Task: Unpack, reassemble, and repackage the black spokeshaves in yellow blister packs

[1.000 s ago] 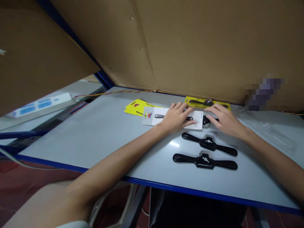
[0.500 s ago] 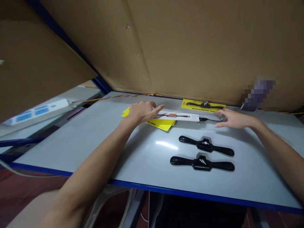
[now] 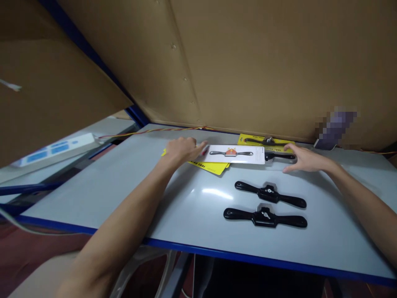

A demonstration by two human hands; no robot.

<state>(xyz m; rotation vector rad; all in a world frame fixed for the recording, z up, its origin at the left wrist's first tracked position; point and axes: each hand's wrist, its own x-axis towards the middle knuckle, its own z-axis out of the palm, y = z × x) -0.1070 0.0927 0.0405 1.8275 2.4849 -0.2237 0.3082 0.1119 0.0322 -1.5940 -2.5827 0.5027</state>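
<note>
A white card point(image 3: 231, 154) printed with a picture of a spokeshave spans the gap between my hands. From its right end sticks out a black spokeshave point(image 3: 281, 157) in clear plastic. My left hand point(image 3: 182, 150) grips the card's left end, with the index finger stretched along it. Around the plastic's right end, my right hand point(image 3: 305, 159) holds with thumb and fingers on either side. Yellow cards point(image 3: 214, 167) lie partly beneath the white card and my left hand. Nearer me are two loose black spokeshaves, the upper one point(image 3: 269, 193) and the lower one point(image 3: 265, 217).
Behind the white card, another spokeshave point(image 3: 268, 141) lies on a yellow card point(image 3: 243, 138). A pixelated phone-like object point(image 3: 335, 130) leans at the back right. A power strip point(image 3: 56, 151) stands at the left, and a twisted wire point(image 3: 155, 131) runs along the brown back panel.
The white card has tipped so that its printed face shows more fully. Both hands stay at its ends. The view has shifted slightly.
</note>
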